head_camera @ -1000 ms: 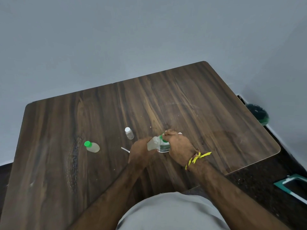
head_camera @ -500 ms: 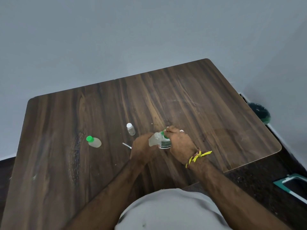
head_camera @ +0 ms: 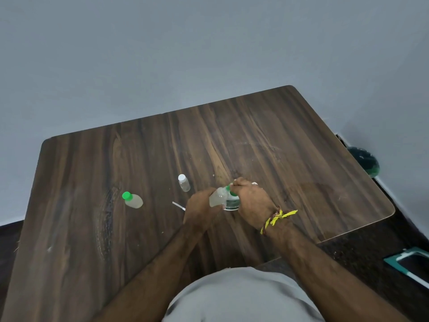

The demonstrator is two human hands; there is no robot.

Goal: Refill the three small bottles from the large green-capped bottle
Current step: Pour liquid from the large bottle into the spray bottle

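Work looks partly done. One small bottle (head_camera: 218,198) is held tilted in the closed left hand (head_camera: 200,209) beside the big bottle (head_camera: 232,202); its green tip (head_camera: 228,188) is pinched by the right hand (head_camera: 251,199). Two small bottles (head_camera: 133,200) (head_camera: 183,182) are left capped on the tabletop (head_camera: 290,159); how full cannot be told.

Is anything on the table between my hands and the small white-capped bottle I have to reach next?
Nothing visible stands between them. The white-capped bottle stands alone just beyond the left hand. A thin white strip lies on the table nearer you, off that line. The green-capped small bottle sits far left.
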